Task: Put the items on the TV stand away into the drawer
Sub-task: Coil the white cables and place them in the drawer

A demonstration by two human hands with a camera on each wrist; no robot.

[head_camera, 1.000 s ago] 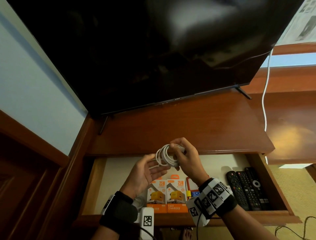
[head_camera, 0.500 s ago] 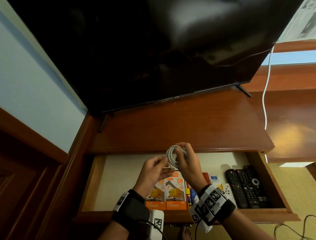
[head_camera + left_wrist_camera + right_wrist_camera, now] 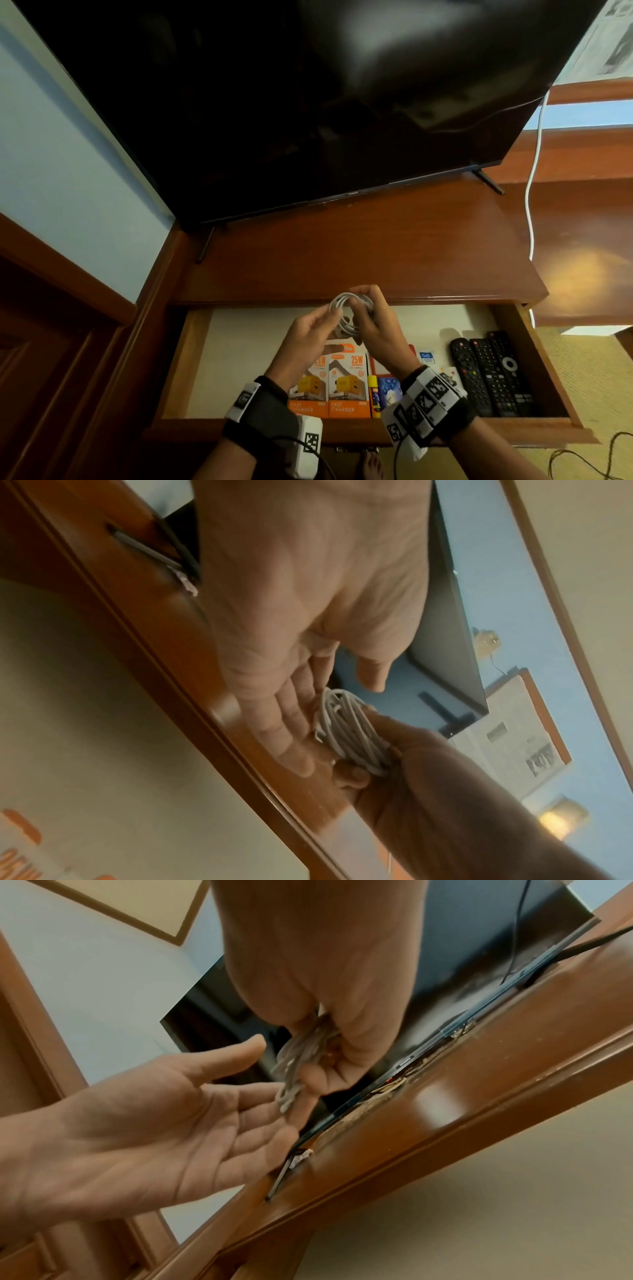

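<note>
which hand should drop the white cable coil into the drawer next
Right, probably. The right hand already grips the white cable coil above the open drawer; the left hand is open, only touching it.

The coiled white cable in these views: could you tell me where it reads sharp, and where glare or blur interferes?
Head view: coiled white cable fairly clear, TV dark with a pale reflection. Left wrist view: loops distinct, left hand soft. Right wrist view: cable greyish and smeared below the right hand.

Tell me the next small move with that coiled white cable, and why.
Probably lower the coiled white cable into the bare left part of the drawer. The right hand grips it above the open drawer, the left hand lies open beside it.
</note>
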